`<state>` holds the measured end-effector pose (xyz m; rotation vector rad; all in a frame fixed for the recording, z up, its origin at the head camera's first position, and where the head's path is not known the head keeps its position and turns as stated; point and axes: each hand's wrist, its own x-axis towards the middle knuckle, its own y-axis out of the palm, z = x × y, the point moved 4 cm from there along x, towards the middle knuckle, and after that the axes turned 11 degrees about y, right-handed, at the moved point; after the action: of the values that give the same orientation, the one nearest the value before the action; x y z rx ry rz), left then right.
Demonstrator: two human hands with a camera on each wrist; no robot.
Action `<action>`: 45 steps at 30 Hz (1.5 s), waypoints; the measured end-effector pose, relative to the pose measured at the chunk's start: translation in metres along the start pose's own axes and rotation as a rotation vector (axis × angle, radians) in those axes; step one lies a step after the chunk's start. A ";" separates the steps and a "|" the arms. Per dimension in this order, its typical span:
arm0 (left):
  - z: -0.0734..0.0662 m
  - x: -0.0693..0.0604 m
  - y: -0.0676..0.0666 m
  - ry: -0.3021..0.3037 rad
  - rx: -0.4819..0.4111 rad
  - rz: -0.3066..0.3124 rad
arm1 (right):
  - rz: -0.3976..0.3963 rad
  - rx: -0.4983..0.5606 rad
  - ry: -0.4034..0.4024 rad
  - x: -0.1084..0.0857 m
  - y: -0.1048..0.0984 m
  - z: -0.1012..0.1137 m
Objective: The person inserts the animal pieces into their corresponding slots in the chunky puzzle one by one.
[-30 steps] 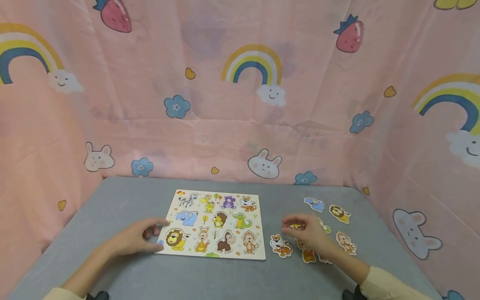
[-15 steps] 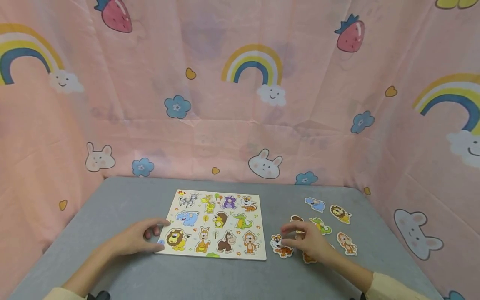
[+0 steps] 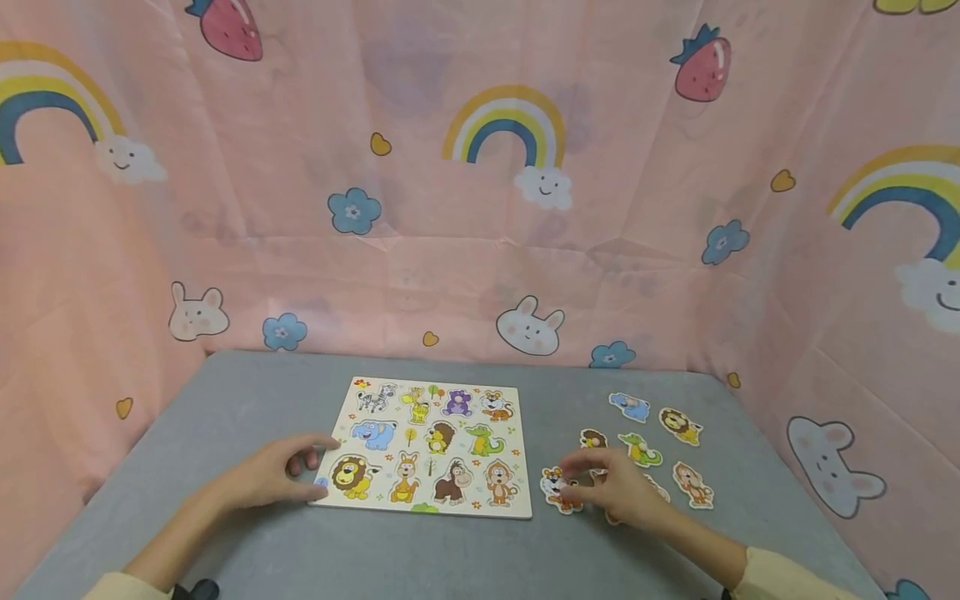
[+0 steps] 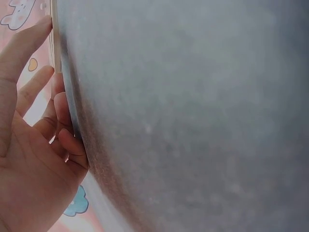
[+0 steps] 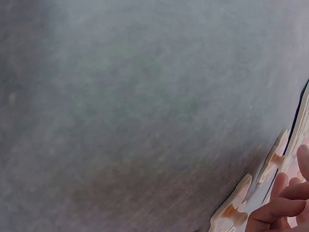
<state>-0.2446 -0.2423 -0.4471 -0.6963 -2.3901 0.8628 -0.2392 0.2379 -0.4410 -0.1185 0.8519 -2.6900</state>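
On the grey table lies a wooden animal puzzle board (image 3: 416, 505). My left hand (image 3: 266, 475) rests at its left edge; the thumb and index fingertips touch that edge in the left wrist view. To the board's right lies a tiger puzzle piece (image 3: 555, 487), partly covered by my right hand (image 3: 618, 492). The right thumb and index finger are parted over this piece. In the right wrist view, wooden knobs stand on two puzzle pieces (image 5: 273, 162), and the fingers (image 5: 285, 208) are close beside them, with no knob plainly between them.
Several more knobbed pieces lie to the right: an elephant (image 3: 630, 407), a lion (image 3: 681, 427), a crocodile (image 3: 641, 450), a hedgehog (image 3: 592, 437) and a monkey (image 3: 693, 485). Others are partly under the right hand. A pink patterned curtain (image 3: 450, 275) hangs behind and beside the table.
My right hand has moved down and slightly left from the middle of the loose pieces to the tiger piece, uncovering the hedgehog and crocodile. The left hand stays at the board.
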 end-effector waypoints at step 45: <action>0.000 0.001 -0.001 -0.020 0.030 0.016 | -0.021 -0.052 0.000 0.011 0.011 0.009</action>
<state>-0.2451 -0.2425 -0.4461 -0.6986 -2.3872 0.9148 -0.2454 0.2209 -0.4398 -0.1401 0.9262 -2.6879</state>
